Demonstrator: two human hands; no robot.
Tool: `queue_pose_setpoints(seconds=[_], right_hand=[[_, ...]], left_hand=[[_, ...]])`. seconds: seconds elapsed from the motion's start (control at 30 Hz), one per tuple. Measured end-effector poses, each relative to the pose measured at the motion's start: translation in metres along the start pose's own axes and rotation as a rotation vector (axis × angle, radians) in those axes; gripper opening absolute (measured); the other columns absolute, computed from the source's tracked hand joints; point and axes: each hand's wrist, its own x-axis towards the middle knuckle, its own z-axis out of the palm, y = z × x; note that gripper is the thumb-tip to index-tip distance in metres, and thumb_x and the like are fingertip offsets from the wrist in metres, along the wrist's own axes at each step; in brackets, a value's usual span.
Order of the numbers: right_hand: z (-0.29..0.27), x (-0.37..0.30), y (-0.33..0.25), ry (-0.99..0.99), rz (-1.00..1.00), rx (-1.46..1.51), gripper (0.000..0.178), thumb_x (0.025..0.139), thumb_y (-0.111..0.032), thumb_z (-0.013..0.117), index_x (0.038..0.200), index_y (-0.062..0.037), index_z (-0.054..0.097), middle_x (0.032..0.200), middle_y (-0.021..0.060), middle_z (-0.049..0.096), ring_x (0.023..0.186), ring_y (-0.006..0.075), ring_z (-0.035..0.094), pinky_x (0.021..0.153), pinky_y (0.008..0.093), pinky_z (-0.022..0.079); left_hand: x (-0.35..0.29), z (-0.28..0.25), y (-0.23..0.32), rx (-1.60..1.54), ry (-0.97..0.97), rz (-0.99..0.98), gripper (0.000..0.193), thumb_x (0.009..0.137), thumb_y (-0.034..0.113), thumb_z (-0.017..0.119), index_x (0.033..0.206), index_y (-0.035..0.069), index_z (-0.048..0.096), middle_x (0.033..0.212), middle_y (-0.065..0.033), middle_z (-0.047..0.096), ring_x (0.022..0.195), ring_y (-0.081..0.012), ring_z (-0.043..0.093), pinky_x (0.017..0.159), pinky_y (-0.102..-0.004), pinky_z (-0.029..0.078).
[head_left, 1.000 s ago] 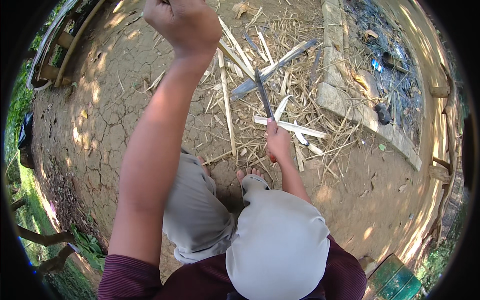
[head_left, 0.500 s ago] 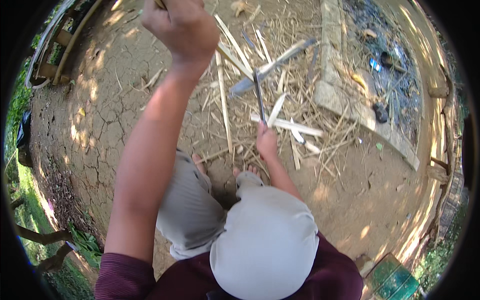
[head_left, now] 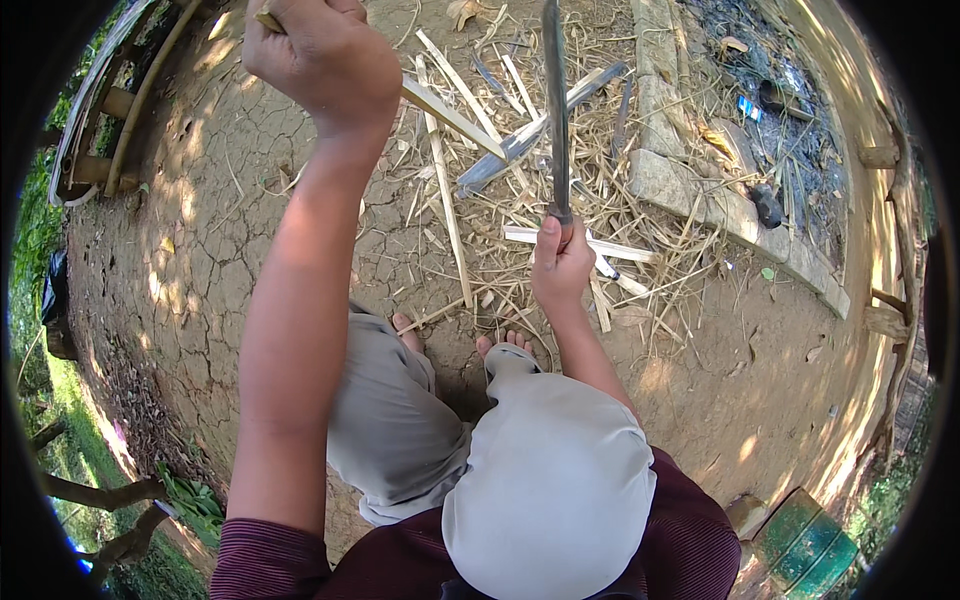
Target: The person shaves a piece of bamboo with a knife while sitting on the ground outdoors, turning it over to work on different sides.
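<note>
My left hand [head_left: 335,70], raised at the upper left, is closed round a pale split stick [head_left: 450,114]. The stick slants down to the right, and its lower end meets a weathered grey length of wood [head_left: 487,172] on the ground. In my right hand [head_left: 563,268] is the handle of a machete [head_left: 558,115], its long dark blade pointing to the far edge of the view. The blade stands apart from the stick, to its right. A white-faced strip of wood [head_left: 620,250] lies just beyond my right hand, partly hidden by it.
Shavings and several split strips [head_left: 446,215] litter the dirt floor before my bare feet [head_left: 508,344]. A pale stone-like border [head_left: 690,195] edges an ashy patch [head_left: 785,150] at the far right. A green slatted object [head_left: 803,545] stands at the near right; a bamboo structure [head_left: 118,102] stands far left.
My right hand has lifted the machete off the stick's lower end and swung the blade upright to the right. My left hand has shifted slightly left, still holding the stick.
</note>
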Motion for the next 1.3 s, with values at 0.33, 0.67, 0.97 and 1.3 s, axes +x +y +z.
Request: queue_pose_setpoints(seconds=[0.33,0.67,0.97,1.3], right_hand=[[0.041,-0.036,0.126,-0.254,0.223,-0.350,0.059,0.103,-0.049,0.048,0.083,0.0036,0.067,0.075,0.0287,0.066,0.075,0.0480,0.066,0.069,0.0538,0.050],[0.008,-0.019,0.012,-0.142,0.043,-0.085,0.041,0.102,-0.037,0.057,0.092,0.0025,0.059,0.068,0.0169,0.064,0.063,0.0420,0.064,0.062,0.0494,0.051],[0.043,-0.051,0.124,-0.366,0.357,-0.333,0.052,0.103,-0.048,0.047,0.091,-0.0017,0.069,0.085,0.0276,0.068,0.086,0.0478,0.066,0.077,0.0551,0.049],[0.017,-0.049,0.135,-0.167,0.483,-0.314,0.056,0.098,-0.057,0.056,0.089,-0.0029,0.071,0.073,0.0247,0.066,0.071,0.0421,0.067,0.068,0.0499,0.049]], left_hand=[[-0.005,0.002,-0.003,0.072,-0.004,0.064,0.023,0.097,0.018,0.043,0.078,0.004,0.040,0.053,-0.0007,0.033,0.041,-0.0119,0.034,0.036,-0.0288,0.032],[0.007,-0.015,-0.005,-0.027,0.074,-0.125,0.024,0.096,0.020,0.043,0.078,0.004,0.043,0.051,-0.0017,0.032,0.040,-0.0130,0.032,0.037,-0.0296,0.031],[0.011,-0.035,-0.013,0.150,0.014,0.036,0.025,0.100,0.020,0.038,0.081,0.004,0.042,0.054,-0.0028,0.035,0.042,-0.0133,0.032,0.037,-0.0306,0.031],[0.060,-0.111,-0.040,-0.111,-0.070,-0.476,0.035,0.103,0.037,0.032,0.077,0.013,0.038,0.053,-0.0020,0.033,0.042,-0.0157,0.033,0.043,-0.0398,0.039]])
